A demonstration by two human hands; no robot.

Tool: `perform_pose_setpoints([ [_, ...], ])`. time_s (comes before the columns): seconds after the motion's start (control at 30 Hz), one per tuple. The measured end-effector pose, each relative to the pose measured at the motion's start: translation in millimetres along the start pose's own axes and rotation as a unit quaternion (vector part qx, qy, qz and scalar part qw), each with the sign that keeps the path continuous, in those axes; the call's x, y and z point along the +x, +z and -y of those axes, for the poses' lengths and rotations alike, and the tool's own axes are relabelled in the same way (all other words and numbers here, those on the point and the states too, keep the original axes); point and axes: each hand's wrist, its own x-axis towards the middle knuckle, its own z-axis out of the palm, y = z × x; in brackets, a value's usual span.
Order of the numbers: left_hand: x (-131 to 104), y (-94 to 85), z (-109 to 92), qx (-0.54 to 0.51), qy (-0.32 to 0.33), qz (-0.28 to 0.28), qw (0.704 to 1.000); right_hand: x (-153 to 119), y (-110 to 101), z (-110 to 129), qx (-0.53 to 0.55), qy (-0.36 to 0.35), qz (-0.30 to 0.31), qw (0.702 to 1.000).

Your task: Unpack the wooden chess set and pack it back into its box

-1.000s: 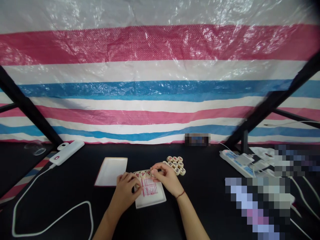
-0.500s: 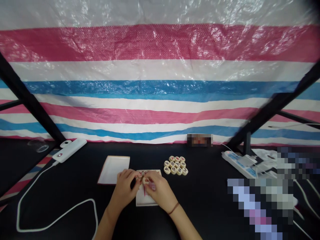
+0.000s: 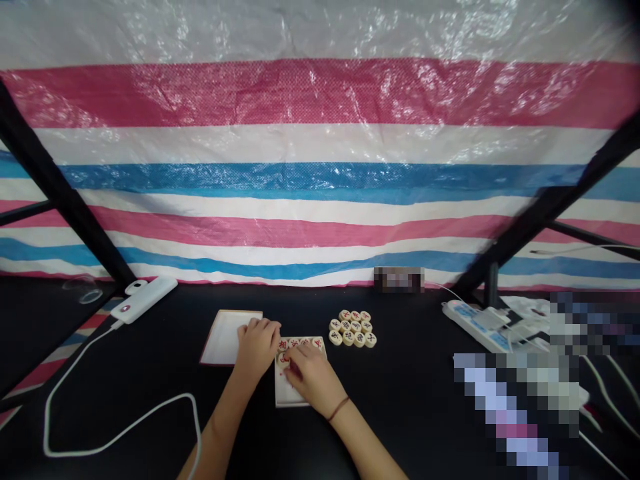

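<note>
A shallow white box (image 3: 291,403) holds a back row of round pieces with red characters (image 3: 317,343). My right hand (image 3: 310,373) is over the box, thumb and fingers closed around a round piece (image 3: 284,361) at the box's left side, just in front of that row. My left hand (image 3: 259,343) hovers between the box and a white lid (image 3: 225,337), its fingers bent together; whether anything is inside them is hidden. To the right of the box, several round pieces (image 3: 355,327) stand in rows, some with red characters and others with dark ones.
A white device (image 3: 145,300) with a cable lies at the back left. At the back stands a small blurred object (image 3: 399,280). On the right are a power strip (image 3: 475,325), cables and pixelated items. Striped sheeting (image 3: 320,180) hangs behind.
My left hand has moved off the box's left edge, up and toward the lid. The back row of pieces shows more now. My right hand has shifted slightly, and the view has moved a little.
</note>
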Motion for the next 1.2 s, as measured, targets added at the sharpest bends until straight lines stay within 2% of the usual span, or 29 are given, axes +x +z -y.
perform_pose_setpoints([
  [0.17,5.6,2.5,-2.0,0.004,-0.005,0.005,1.0,1.8,7.9,3.4,-0.04,-0.003,0.005,0.999],
  [0.27,0.7,4.3,0.4,-0.013,0.001,-0.005,1.0,-0.7,3.1,3.9,-0.021,-0.005,0.003,1.0],
  [0.37,-4.1,5.7,1.7,-0.034,0.024,-0.021,0.999,1.2,-19.8,-11.6,0.023,0.029,-0.035,0.999],
  [0.47,-6.1,6.5,0.3,-0.055,0.038,-0.029,0.997,14.7,-54.4,-47.6,-0.009,0.13,-0.091,0.987],
  [0.53,-6.3,6.8,-1.3,-0.068,0.037,-0.032,0.996,29.0,-74.9,-74.8,-0.078,0.216,-0.059,0.972],
  [0.57,-6.3,6.9,-2.1,-0.074,0.036,-0.034,0.996,36.8,-82.5,-86.7,-0.113,0.251,-0.01,0.961],
  [0.6,-6.2,6.9,-2.6,-0.079,0.037,-0.038,0.995,44.4,-87.9,-96.7,-0.136,0.271,0.035,0.952],
  [0.7,-6.2,7.3,-2.8,-0.089,0.041,-0.045,0.994,63.2,-93.0,-113.8,-0.158,0.294,0.106,0.937],
  [0.83,-6.1,7.3,-0.8,-0.088,0.04,-0.052,0.994,73.4,-87.8,-118.6,-0.165,0.307,0.145,0.926],
  [0.97,-5.1,6.8,0.5,-0.088,0.035,-0.046,0.994,75.5,-87.9,-118.2,-0.161,0.312,0.155,0.924],
  [1.1,-3.8,8.5,1.3,-0.104,0.05,-0.049,0.992,79.1,-96.0,-108.5,-0.152,0.305,0.129,0.931],
  [1.2,-4.2,10.8,2.0,-0.142,0.081,-0.072,0.984,75.3,-97.9,-90.2,-0.121,0.264,0.097,0.952],
])
